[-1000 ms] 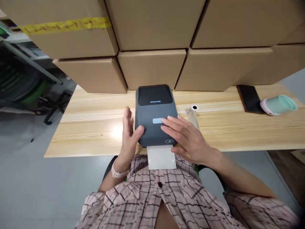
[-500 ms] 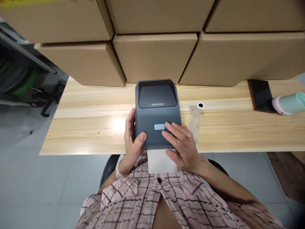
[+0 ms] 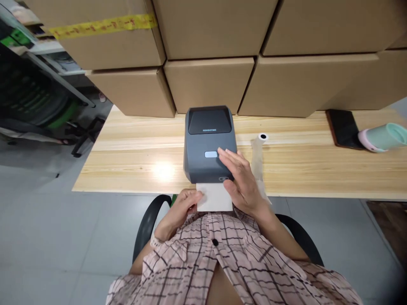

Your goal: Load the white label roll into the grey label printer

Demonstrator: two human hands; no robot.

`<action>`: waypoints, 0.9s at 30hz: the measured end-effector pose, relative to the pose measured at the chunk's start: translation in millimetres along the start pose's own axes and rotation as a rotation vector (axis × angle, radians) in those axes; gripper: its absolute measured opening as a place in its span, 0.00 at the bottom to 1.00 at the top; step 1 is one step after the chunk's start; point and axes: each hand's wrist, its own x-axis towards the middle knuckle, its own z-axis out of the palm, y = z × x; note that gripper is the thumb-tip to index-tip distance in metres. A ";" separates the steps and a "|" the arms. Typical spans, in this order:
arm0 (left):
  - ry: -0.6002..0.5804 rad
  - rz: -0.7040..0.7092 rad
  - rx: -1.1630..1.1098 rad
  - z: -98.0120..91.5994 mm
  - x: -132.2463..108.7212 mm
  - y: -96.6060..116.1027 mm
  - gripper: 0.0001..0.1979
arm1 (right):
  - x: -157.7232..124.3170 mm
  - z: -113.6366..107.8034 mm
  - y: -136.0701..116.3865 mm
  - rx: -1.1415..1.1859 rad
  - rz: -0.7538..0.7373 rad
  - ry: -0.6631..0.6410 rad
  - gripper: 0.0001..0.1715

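A dark grey label printer [image 3: 210,163] with a pale blue button stands near the front edge of the table. From its front slot a blank white label [image 3: 216,198] sticks out past the table edge. My left hand [image 3: 182,207] pinches the label's left edge between thumb and fingers. My right hand [image 3: 242,182] lies on the printer's right front, fingers stretched out, its fingertips beside the button and its thumb near the front edge. Right of the printer is a small white roll [image 3: 263,137] with a translucent strip [image 3: 257,163] trailing toward me.
Stacked cardboard boxes [image 3: 208,84] form a wall behind the printer. At the right of the wooden table [image 3: 127,161] lie a black phone [image 3: 343,127] and a mint-green cup [image 3: 383,137]. An office chair [image 3: 34,80] stands off to the left.
My left hand has left the printer's side and now grips the label's edge. My right hand stays on the printer. The view has shifted, and the printer appears farther from the table edge.
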 end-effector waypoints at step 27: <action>-0.022 0.234 0.340 -42.9 4.2 25.3 0.26 | 53.2 -35.6 -0.3 -0.463 -0.251 -0.246 0.35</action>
